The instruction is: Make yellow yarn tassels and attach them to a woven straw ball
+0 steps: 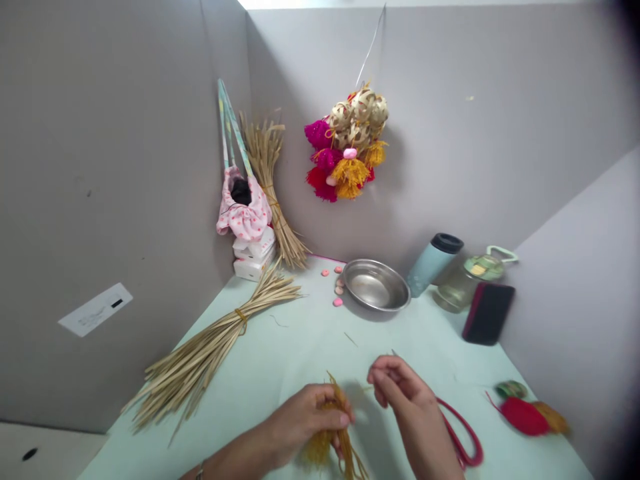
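Observation:
Mustard-yellow yarn (320, 448) hangs as a loose bundle in my left hand (317, 417), its fingers and thumb closed around it. Some strand ends stick up above the fingers and others trail below. To the right, my right hand (403, 400) is raised a little with its fingertips pinched together. A short yellow strand shows at those fingertips, blurred, and runs toward the bundle. Red-handled scissors (473, 443) lie by the right hand, which hides most of them; a pointed metal tip shows just beyond the knuckles.
A tied bundle of dry straw strips (215, 347) lies at left. At the back are a steel bowl (375, 285), pink pieces (338, 302), a blue tumbler (433, 267), a glass jug (453, 293) and a phone (489, 313). Red yarn (525, 416) sits right. Woven balls with tassels (350, 143) hang above.

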Demonstrator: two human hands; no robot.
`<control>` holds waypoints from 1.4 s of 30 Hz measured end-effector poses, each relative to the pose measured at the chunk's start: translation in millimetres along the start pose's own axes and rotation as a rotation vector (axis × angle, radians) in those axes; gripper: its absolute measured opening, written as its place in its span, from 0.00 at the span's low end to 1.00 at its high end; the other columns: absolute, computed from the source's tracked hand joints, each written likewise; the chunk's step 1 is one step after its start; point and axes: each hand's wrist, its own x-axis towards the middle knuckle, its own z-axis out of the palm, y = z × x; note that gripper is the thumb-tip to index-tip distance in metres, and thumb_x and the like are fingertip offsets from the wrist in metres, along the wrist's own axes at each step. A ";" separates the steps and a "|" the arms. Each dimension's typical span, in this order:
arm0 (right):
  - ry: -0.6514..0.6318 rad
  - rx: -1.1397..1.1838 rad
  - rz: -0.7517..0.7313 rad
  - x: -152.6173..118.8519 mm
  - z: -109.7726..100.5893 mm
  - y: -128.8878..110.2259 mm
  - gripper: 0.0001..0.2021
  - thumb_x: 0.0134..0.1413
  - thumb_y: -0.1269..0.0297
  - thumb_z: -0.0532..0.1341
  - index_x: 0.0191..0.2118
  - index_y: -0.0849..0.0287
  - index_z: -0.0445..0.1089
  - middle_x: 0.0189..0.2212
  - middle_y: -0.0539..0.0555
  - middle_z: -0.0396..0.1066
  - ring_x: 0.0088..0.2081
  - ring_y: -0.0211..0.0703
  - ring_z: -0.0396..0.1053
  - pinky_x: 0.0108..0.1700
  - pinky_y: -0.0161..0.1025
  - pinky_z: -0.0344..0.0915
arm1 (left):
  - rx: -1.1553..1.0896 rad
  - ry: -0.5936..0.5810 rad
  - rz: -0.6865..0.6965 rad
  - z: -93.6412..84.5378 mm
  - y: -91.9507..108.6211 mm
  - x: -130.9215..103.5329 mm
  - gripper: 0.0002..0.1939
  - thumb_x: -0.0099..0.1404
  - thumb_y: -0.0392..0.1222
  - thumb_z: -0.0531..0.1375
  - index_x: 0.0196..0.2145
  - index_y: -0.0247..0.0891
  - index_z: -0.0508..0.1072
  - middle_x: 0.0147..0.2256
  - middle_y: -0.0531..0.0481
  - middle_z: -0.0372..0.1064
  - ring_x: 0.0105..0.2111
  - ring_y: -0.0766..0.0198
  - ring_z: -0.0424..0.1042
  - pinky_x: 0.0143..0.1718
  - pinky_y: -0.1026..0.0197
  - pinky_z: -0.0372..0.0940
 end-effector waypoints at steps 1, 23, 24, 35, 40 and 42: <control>0.042 0.015 0.011 2.0 -2.1 3.2 0.10 0.57 0.55 0.60 0.35 0.56 0.68 0.27 0.48 0.67 0.26 0.37 0.59 0.30 0.34 0.58 | -0.032 0.028 0.004 -0.5 0.2 1.7 0.15 0.52 0.45 0.67 0.31 0.32 0.71 0.26 0.51 0.64 0.22 0.71 0.64 0.28 0.66 0.61; -0.443 -0.078 0.037 -7.1 19.7 12.1 0.13 0.61 0.56 0.57 0.30 0.58 0.67 0.29 0.52 0.71 0.34 0.45 0.68 0.40 0.38 0.62 | -0.108 0.093 0.085 -15.0 -8.6 8.2 0.16 0.59 0.49 0.63 0.35 0.33 0.69 0.28 0.51 0.64 0.24 0.70 0.65 0.32 0.62 0.65; -0.445 -0.084 0.037 -7.1 21.1 12.9 0.13 0.61 0.56 0.56 0.29 0.59 0.67 0.29 0.53 0.71 0.34 0.45 0.68 0.40 0.39 0.62 | -0.112 0.096 0.090 -15.5 -8.6 8.6 0.16 0.59 0.49 0.63 0.35 0.33 0.68 0.27 0.52 0.64 0.24 0.70 0.65 0.32 0.62 0.65; -0.191 -0.229 -0.068 -8.7 23.1 20.7 0.13 0.60 0.55 0.58 0.30 0.57 0.71 0.28 0.51 0.67 0.32 0.43 0.66 0.35 0.36 0.62 | 0.116 0.122 0.052 -25.5 -14.2 7.5 0.18 0.57 0.50 0.65 0.36 0.33 0.67 0.28 0.52 0.66 0.25 0.67 0.69 0.32 0.62 0.64; -0.162 -0.285 -0.220 -13.9 25.8 24.3 0.10 0.63 0.60 0.57 0.32 0.56 0.71 0.28 0.51 0.67 0.31 0.42 0.66 0.35 0.35 0.62 | -0.049 0.173 0.042 -22.4 -11.1 7.9 0.15 0.56 0.47 0.64 0.33 0.34 0.67 0.28 0.53 0.63 0.24 0.68 0.67 0.31 0.61 0.65; -0.221 -0.314 -0.280 -15.9 27.9 25.5 0.08 0.63 0.63 0.56 0.34 0.55 0.71 0.30 0.52 0.68 0.32 0.42 0.67 0.35 0.35 0.62 | -0.163 0.219 0.041 -22.7 -8.6 8.7 0.13 0.55 0.45 0.64 0.33 0.35 0.67 0.27 0.54 0.63 0.24 0.70 0.65 0.30 0.63 0.64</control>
